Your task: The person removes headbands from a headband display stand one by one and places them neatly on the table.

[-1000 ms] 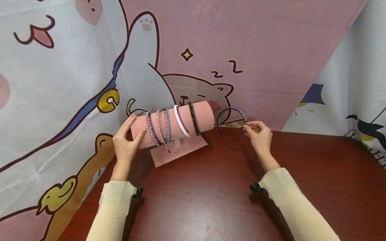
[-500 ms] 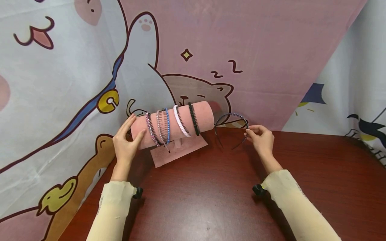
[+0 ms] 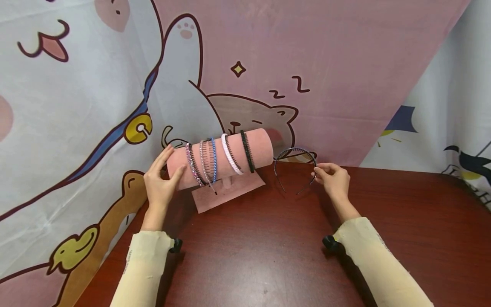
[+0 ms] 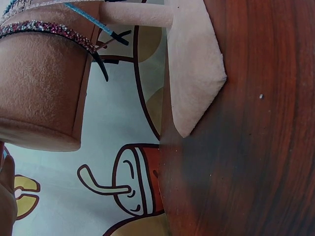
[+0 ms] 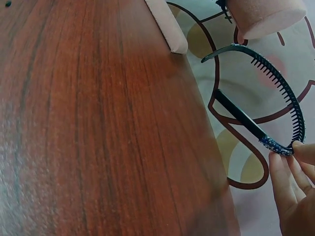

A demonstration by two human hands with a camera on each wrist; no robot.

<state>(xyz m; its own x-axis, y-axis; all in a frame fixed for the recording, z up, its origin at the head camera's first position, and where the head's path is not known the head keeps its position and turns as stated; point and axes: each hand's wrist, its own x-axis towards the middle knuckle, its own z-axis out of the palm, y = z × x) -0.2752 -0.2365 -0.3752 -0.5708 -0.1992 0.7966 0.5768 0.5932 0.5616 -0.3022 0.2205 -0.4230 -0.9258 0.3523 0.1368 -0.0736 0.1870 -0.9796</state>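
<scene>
A pink padded roll stand (image 3: 261,147) bears several toothed headbands. My left hand (image 3: 158,181) holds its left end, thumb in front and fingers over the back. From left to right hang a pink glitter headband (image 3: 194,165), a pale beaded one, a blue one (image 3: 213,160), a white one (image 3: 230,155) and a dark one (image 3: 247,152). My right hand (image 3: 333,180) pinches a dark headband with blue glitter (image 5: 297,102) by its side, just right of the roll and apart from it. Its ends point down. In the left wrist view only a bit of the left hand shows.
The stand's flat pink base (image 3: 245,187) rests on the dark red wooden table (image 3: 253,256). A printed cartoon cloth (image 3: 345,64) hangs close behind the stand and along the left side.
My right hand has moved slightly down and to the right, lowering the glitter headband and turning its opening more toward the head view. The left hand and stand have stayed put.
</scene>
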